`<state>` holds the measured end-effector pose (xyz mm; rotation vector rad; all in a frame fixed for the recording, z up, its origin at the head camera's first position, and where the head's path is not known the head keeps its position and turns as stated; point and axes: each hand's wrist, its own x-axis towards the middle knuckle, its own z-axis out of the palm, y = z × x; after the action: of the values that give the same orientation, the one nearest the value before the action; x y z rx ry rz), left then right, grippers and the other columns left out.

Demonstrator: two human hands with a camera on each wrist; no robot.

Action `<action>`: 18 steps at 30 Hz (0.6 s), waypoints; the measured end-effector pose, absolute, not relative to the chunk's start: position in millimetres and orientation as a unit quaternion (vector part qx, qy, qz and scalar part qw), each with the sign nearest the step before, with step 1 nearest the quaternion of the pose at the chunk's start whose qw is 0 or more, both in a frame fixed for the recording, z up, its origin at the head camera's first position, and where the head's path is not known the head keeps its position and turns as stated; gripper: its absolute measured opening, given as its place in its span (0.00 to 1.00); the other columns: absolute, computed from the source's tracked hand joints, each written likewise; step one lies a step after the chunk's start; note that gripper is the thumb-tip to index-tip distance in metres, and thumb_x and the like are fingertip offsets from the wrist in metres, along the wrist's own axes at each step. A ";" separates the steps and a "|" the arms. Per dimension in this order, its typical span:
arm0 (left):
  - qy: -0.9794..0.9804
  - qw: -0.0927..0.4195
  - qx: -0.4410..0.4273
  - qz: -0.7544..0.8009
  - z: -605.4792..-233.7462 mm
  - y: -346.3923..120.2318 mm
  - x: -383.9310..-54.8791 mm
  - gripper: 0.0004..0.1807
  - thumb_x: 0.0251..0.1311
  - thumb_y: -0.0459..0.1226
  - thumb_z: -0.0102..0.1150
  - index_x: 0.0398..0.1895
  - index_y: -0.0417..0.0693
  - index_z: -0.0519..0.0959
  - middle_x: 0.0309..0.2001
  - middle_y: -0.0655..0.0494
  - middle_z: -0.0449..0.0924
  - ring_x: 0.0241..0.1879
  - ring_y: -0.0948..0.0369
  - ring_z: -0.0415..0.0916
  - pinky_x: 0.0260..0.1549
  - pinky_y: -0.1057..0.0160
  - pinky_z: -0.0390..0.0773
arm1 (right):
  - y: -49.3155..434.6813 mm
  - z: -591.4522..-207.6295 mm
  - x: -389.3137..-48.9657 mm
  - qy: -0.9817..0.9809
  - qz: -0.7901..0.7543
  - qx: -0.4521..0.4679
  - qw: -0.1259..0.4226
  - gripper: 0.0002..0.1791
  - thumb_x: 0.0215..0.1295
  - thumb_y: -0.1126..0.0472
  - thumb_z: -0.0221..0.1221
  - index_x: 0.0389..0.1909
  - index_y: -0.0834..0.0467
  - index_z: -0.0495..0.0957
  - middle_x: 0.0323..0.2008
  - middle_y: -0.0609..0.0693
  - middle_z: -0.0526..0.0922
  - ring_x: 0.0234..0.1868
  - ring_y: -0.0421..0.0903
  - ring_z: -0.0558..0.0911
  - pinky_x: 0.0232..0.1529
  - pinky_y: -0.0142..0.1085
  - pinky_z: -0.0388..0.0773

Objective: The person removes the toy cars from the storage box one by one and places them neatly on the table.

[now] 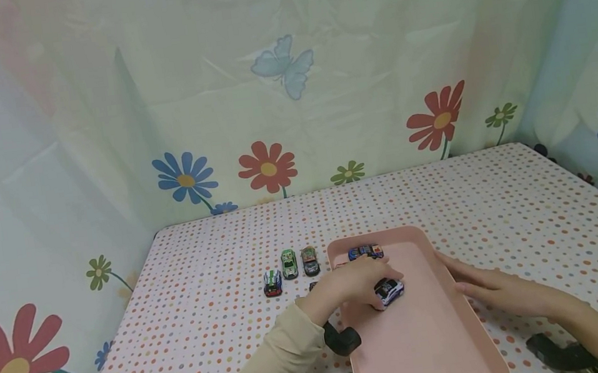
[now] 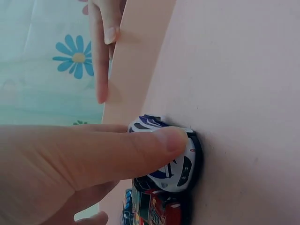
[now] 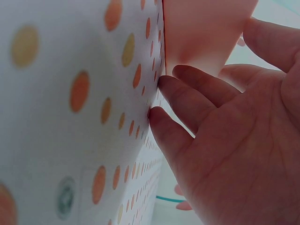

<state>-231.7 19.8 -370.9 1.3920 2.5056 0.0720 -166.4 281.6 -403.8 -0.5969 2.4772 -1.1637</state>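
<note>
My left hand (image 1: 359, 280) reaches into the pink tray (image 1: 420, 334) and grips a white toy car (image 1: 389, 290) with dark markings. In the left wrist view the thumb lies along the side of this white car (image 2: 180, 168), low over the tray floor. Close beside it are a red toy car (image 2: 161, 211) and, partly hidden, a blue one. The blue toy car (image 1: 364, 251) sits near the tray's far end. My right hand (image 1: 508, 292) rests with extended fingers against the tray's right outer wall; in the right wrist view its fingertips touch the tablecloth.
Left of the tray stand a green toy car (image 1: 289, 264), a multicoloured one (image 1: 310, 261) and a white-striped one (image 1: 273, 283). Another dark piece (image 1: 313, 285) is mostly hidden by the left hand. A dotted cloth (image 1: 209, 324) covers the table, with a flowered curtain (image 1: 219, 96) behind.
</note>
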 end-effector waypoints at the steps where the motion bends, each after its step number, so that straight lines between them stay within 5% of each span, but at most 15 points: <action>1: 0.867 0.131 0.480 0.031 -371.4 19.7 -231.3 0.31 0.49 0.38 0.71 0.60 0.53 0.74 0.62 0.54 0.68 0.60 0.63 0.63 0.55 0.72 0.60 | 281.8 -403.9 -166.5 0.872 -0.408 -0.210 0.169 0.35 0.74 0.52 0.43 0.73 0.61 0.40 0.70 0.66 0.43 0.67 0.67 0.46 0.58 0.57 0.60; 6: 0.870 0.108 0.479 0.051 -371.8 19.0 -228.1 0.29 0.48 0.38 0.72 0.57 0.50 0.77 0.52 0.58 0.75 0.52 0.67 0.69 0.49 0.77 0.64 | 283.2 -405.6 -166.2 0.875 -0.402 -0.214 0.165 0.34 0.74 0.51 0.43 0.74 0.56 0.41 0.71 0.63 0.44 0.67 0.59 0.47 0.55 0.29 0.62; 13: 0.870 0.076 0.482 0.067 -371.6 18.4 -227.7 0.25 0.48 0.40 0.72 0.52 0.48 0.80 0.47 0.60 0.77 0.49 0.68 0.71 0.46 0.78 0.66 | 284.1 -406.8 -165.5 0.872 -0.407 -0.220 0.159 0.33 0.74 0.52 0.43 0.74 0.55 0.41 0.71 0.63 0.45 0.67 0.51 0.47 0.55 0.27 0.61; 18: 0.871 0.057 0.481 0.088 -369.2 17.4 -227.9 0.22 0.48 0.40 0.72 0.49 0.48 0.82 0.44 0.60 0.78 0.46 0.68 0.72 0.43 0.79 0.67 | 285.3 -407.4 -165.1 0.871 -0.408 -0.226 0.155 0.33 0.75 0.53 0.43 0.74 0.55 0.42 0.70 0.63 0.45 0.65 0.36 0.47 0.55 0.26 0.61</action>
<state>-227.9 17.4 -369.2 1.4585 2.6405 0.2656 -165.1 285.3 -407.4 -0.6486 2.4939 -1.1698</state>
